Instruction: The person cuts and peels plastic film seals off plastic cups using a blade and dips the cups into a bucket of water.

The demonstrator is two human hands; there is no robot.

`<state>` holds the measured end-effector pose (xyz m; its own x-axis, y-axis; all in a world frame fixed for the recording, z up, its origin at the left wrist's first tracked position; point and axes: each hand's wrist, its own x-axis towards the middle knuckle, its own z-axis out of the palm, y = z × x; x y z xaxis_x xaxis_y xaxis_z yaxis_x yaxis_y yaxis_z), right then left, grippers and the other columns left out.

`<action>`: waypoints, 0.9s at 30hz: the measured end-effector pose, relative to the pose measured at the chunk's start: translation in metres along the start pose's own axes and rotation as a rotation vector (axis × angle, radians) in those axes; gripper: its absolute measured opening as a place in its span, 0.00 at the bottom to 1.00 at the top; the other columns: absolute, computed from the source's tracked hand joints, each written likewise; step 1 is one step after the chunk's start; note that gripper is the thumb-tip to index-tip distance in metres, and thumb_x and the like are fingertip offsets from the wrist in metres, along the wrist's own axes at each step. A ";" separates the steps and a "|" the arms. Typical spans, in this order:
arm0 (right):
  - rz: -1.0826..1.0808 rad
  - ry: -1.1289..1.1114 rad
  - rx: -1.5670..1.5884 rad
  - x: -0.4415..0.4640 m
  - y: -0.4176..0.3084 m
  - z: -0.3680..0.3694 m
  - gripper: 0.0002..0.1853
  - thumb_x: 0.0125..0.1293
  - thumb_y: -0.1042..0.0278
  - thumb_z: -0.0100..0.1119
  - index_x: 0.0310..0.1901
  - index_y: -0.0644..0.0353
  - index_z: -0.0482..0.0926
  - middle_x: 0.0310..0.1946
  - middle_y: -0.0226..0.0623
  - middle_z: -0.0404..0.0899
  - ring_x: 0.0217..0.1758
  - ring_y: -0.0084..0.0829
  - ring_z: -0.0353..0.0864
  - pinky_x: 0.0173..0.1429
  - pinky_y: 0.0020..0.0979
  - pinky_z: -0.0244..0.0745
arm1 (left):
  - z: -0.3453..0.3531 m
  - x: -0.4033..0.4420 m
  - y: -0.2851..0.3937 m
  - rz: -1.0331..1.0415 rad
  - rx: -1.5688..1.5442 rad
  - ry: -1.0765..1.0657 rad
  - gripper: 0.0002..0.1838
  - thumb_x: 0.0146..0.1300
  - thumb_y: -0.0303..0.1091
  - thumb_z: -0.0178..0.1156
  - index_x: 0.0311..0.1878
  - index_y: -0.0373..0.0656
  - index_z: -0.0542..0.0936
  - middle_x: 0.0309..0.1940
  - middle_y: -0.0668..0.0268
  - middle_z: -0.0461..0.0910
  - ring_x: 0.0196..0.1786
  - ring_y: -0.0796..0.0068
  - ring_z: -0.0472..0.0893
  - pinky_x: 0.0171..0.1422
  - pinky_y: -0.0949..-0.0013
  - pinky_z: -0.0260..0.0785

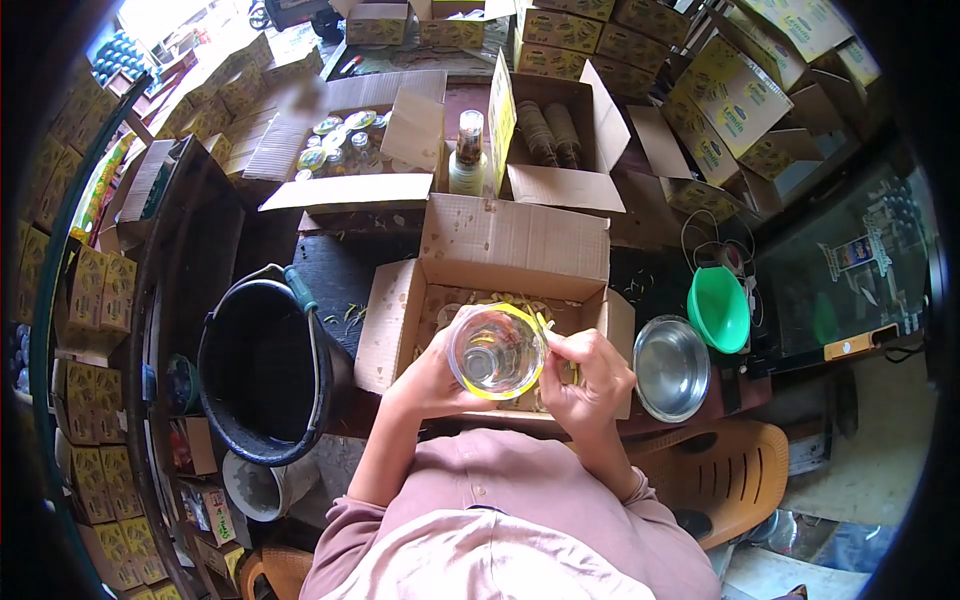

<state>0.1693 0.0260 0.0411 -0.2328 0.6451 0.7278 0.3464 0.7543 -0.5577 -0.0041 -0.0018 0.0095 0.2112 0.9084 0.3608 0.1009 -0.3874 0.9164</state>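
Observation:
A clear plastic cup (482, 362) with a yellow edge is held up over an open cardboard box (515, 240), its mouth facing me. My left hand (434, 375) wraps round the cup's left side. At its right side, my right hand (590, 378) has its fingers closed in a pinch on a thin yellow strip (548, 330) by the rim; whether the strip is joined to the cup I cannot tell. Yellow bits and round clear shapes lie in the box, partly hidden by the cup and hands.
A black bucket (262, 375) stands left of the box. To the right are a metal bowl (671, 368) and a green basin (718, 308). Behind, one carton (350, 192) holds lidded cups, another (568, 188) holds stacked cups. A bottle (467, 172) stands between them.

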 end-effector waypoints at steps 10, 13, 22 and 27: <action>0.037 -0.001 0.041 0.003 0.001 0.001 0.11 0.43 0.84 0.64 0.31 0.63 0.77 0.23 0.38 0.76 0.24 0.29 0.77 0.27 0.24 0.72 | 0.002 0.001 -0.003 0.013 -0.152 0.031 0.38 0.35 0.35 0.71 0.52 0.35 0.67 0.46 0.60 0.68 0.49 0.70 0.72 0.54 0.68 0.66; 0.062 0.042 0.097 0.000 0.002 0.004 0.10 0.44 0.83 0.64 0.31 0.63 0.78 0.21 0.37 0.76 0.23 0.27 0.77 0.27 0.24 0.71 | 0.008 -0.001 -0.006 0.008 -0.138 0.100 0.38 0.35 0.33 0.73 0.53 0.36 0.67 0.48 0.61 0.66 0.51 0.71 0.71 0.55 0.69 0.66; 0.045 0.041 0.102 -0.008 -0.005 0.002 0.09 0.44 0.86 0.62 0.29 0.66 0.76 0.18 0.37 0.74 0.20 0.24 0.73 0.26 0.20 0.66 | 0.015 -0.011 -0.012 0.034 -0.158 0.166 0.40 0.37 0.29 0.73 0.55 0.40 0.62 0.50 0.63 0.60 0.54 0.71 0.69 0.55 0.68 0.68; 0.023 0.036 0.067 -0.011 -0.005 -0.001 0.10 0.43 0.85 0.63 0.30 0.64 0.77 0.20 0.37 0.75 0.21 0.26 0.75 0.26 0.23 0.70 | 0.019 -0.018 -0.011 0.037 -0.077 0.109 0.42 0.36 0.29 0.72 0.57 0.39 0.60 0.50 0.63 0.60 0.55 0.71 0.68 0.57 0.69 0.66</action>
<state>0.1712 0.0151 0.0366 -0.1921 0.6583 0.7278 0.2894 0.7467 -0.5989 0.0089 -0.0167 -0.0107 0.1058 0.9073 0.4070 0.0191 -0.4111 0.9114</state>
